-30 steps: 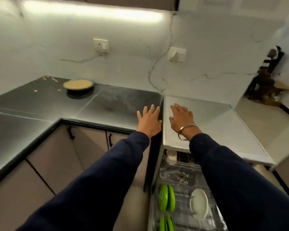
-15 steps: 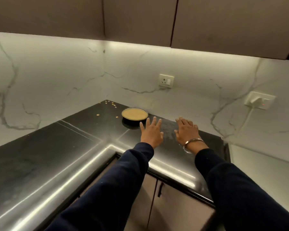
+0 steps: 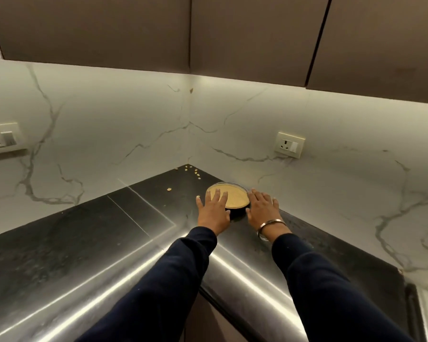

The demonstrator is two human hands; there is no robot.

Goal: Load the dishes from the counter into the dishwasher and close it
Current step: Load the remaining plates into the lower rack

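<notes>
now that both arms have reached across the table (image 3: pixel 89 245) — left hand (image 3: pixel 214 210) and right hand (image 3: pixel 262 209) flank the plate (image 3: pixel 232 197), fingers spread, gripping nothing — pickup looks next.

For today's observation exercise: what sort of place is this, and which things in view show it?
Most likely a home kitchen: a dark corner counter, brown wall cupboards above a marble backsplash, and a tan plate.

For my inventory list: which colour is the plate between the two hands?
Tan-yellow, speckled, seen best in the head view: the plate on the black counter.
</notes>
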